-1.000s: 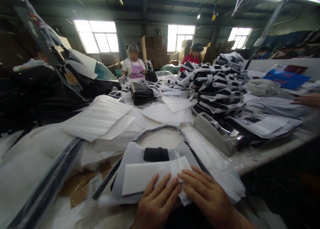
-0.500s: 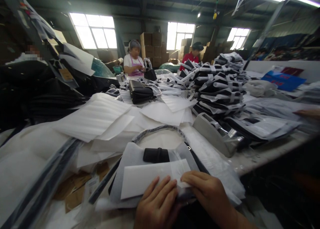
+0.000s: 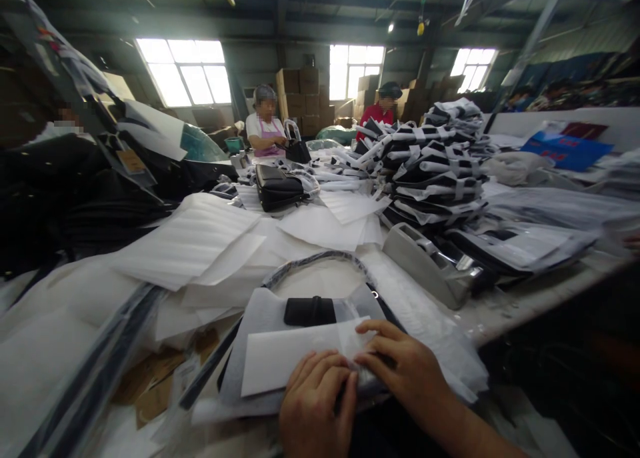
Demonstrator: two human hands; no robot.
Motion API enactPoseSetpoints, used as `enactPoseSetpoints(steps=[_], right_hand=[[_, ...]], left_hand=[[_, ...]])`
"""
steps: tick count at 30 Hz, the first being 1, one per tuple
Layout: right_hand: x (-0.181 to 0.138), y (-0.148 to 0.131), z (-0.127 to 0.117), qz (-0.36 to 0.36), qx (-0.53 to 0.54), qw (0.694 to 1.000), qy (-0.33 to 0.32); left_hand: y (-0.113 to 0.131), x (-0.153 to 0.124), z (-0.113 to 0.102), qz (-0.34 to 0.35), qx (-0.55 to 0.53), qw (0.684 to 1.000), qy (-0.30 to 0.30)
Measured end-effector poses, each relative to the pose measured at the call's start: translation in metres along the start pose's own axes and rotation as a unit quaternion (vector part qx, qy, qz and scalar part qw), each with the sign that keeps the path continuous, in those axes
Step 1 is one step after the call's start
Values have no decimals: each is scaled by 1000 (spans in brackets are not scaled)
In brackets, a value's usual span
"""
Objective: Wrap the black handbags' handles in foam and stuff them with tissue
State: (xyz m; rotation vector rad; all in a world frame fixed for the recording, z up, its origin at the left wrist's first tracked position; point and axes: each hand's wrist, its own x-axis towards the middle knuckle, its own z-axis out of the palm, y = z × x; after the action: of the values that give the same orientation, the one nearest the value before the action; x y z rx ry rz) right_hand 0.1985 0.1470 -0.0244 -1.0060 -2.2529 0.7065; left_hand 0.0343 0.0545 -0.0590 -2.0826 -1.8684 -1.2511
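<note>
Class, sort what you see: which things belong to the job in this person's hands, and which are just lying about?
Job in hand:
- partly wrapped bag
- white sheet on it, touched by left hand and right hand
- perhaps the grey dispenser, nearby but untouched

Lying about:
- black bag farther up
- pile of wrapped bags
- blue package
- stacked cartons

Windows [image 3: 357, 68]: we count three, all bright.
Cartons [image 3: 299, 101]: we see a stack between two windows.
Person in lilac apron [image 3: 266, 130]: across from us, beside a small black handbag [image 3: 299, 152].
Blue package [image 3: 567, 153]: on our right, with a dark red item [image 3: 585, 131] behind it.
</note>
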Motion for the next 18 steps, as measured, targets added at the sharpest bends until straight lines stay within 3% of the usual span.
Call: enactPoseSetpoints(steps=[8,12,15,18], right_hand=[[5,-3,-2,36,-24,998,-39],[10,-1,-1,39,-13,998,-53],[15,-1,-2,39,-22,996,-72],[20,-1,-3,39,-43,994,-88]], left_hand=[[9,2,2,-61,17,998,-15],[11,3,2,-59,52,997,-10],[9,3,2,-15,79,997,11],[4,3,-2,76,66,995,19]])
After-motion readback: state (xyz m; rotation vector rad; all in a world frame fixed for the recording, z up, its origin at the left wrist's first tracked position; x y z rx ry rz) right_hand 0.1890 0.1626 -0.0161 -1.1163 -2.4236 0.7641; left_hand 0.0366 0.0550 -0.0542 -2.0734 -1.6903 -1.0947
